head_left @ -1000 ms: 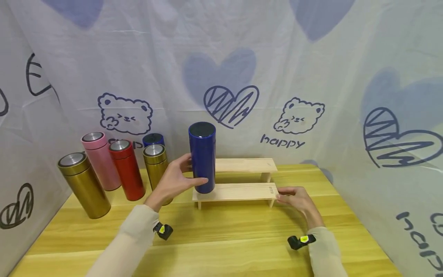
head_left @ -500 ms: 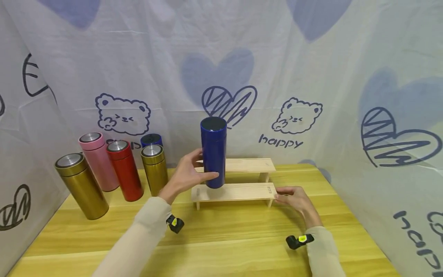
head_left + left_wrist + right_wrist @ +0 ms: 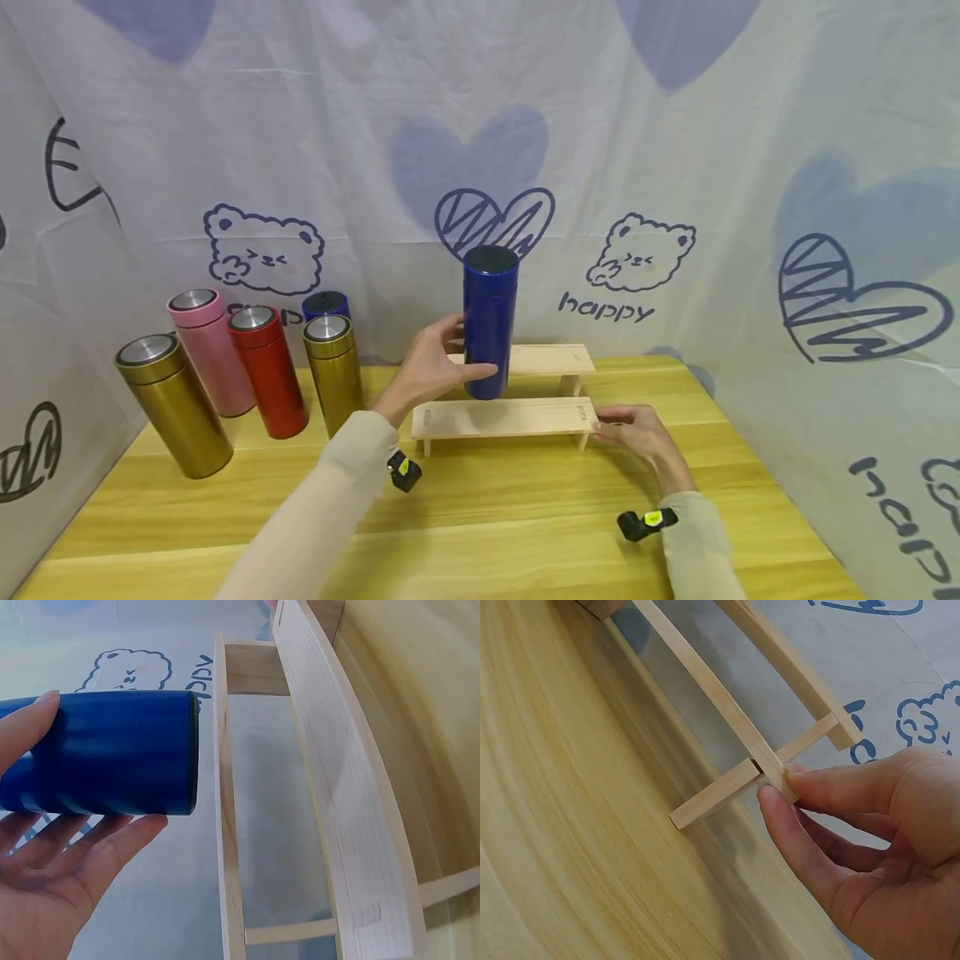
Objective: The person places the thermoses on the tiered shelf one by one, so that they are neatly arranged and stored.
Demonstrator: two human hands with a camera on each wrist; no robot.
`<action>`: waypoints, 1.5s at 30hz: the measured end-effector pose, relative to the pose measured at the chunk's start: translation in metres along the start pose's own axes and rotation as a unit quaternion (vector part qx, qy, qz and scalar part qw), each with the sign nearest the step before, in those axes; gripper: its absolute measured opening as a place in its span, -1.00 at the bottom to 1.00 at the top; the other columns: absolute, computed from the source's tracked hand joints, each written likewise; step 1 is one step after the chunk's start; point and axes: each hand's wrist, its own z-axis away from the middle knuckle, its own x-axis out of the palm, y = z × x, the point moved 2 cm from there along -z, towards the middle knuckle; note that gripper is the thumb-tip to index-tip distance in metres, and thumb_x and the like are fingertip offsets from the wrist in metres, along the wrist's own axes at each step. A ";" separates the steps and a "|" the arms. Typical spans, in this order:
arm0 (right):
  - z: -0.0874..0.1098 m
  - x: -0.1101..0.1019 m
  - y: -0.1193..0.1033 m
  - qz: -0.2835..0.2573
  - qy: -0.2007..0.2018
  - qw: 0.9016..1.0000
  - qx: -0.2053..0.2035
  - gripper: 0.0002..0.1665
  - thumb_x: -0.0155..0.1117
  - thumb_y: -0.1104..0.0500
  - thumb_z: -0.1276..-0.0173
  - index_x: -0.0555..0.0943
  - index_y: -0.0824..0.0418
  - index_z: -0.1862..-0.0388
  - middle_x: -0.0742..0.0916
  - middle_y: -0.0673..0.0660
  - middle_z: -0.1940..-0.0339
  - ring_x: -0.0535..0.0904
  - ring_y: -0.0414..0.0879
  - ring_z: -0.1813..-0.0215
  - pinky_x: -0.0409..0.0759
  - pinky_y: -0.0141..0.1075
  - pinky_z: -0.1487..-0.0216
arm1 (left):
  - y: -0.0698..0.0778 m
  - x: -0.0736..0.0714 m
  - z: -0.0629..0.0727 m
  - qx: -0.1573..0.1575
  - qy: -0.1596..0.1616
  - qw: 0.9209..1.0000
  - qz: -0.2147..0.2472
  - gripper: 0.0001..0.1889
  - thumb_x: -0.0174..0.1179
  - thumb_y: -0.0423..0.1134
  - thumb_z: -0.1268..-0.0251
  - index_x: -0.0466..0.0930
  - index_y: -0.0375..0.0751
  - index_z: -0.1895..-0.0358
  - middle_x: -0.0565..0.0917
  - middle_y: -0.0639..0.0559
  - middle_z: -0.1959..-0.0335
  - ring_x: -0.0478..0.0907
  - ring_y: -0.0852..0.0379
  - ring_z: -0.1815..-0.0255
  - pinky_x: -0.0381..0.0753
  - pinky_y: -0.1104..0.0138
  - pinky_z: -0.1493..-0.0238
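Observation:
My left hand (image 3: 431,367) grips a dark blue thermos bottle (image 3: 491,325) low on its body, thumb in front and fingers behind. In the left wrist view the bottle's base hangs in the air, apart from the wooden two-tier rack (image 3: 345,787). Seen from the head, the bottle stands upright over the rack, in front of the upper tier. At the right end of the lower tier, my right hand (image 3: 637,433) pinches the board's corner between thumb and fingers, as the right wrist view shows. The rack (image 3: 712,690) stands on the table.
On the left stand a large gold bottle (image 3: 176,408), a pink bottle (image 3: 213,354), a red bottle (image 3: 268,371), a smaller gold bottle (image 3: 333,375) and a second blue bottle (image 3: 326,303), mostly hidden. A printed curtain (image 3: 360,167) hangs behind the table (image 3: 480,517).
My left hand has carried the blue bottle to the right and upward, from low over the lower tier's left end to higher above the rack. My right hand stays at the board's corner.

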 end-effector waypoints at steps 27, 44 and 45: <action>0.001 -0.003 0.001 -0.007 0.005 1.000 -0.003 -0.50 0.35 0.45 -0.36 0.54 0.61 -0.25 0.67 0.57 -0.15 0.80 -0.09 0.17 0.80 -0.18 -0.02 | 0.016 0.062 -0.053 0.010 -0.008 0.998 0.060 -0.11 0.56 -0.19 -0.12 0.32 -0.11 -0.54 0.59 -0.24 -0.34 0.63 -0.24 -0.26 0.66 -0.08 -0.29; -0.002 -0.002 0.003 -0.018 0.005 1.000 -0.005 -0.53 0.34 0.45 -0.37 0.56 0.61 -0.23 0.72 0.51 -0.09 0.78 -0.16 0.22 0.80 -0.21 -0.01 | 0.018 0.092 -0.077 0.009 -0.011 0.999 0.047 -0.10 0.53 -0.21 -0.16 0.26 -0.14 -0.57 0.57 -0.26 -0.38 0.62 -0.24 -0.28 0.64 -0.08 -0.31; -0.002 -0.002 0.003 -0.020 0.005 1.000 -0.005 -0.53 0.34 0.45 -0.36 0.56 0.61 -0.23 0.72 0.51 -0.09 0.78 -0.16 0.23 0.80 -0.21 -0.01 | 0.018 0.093 -0.078 0.009 -0.012 0.999 0.048 -0.10 0.53 -0.21 -0.16 0.27 -0.14 -0.57 0.57 -0.26 -0.38 0.62 -0.25 -0.29 0.64 -0.08 -0.32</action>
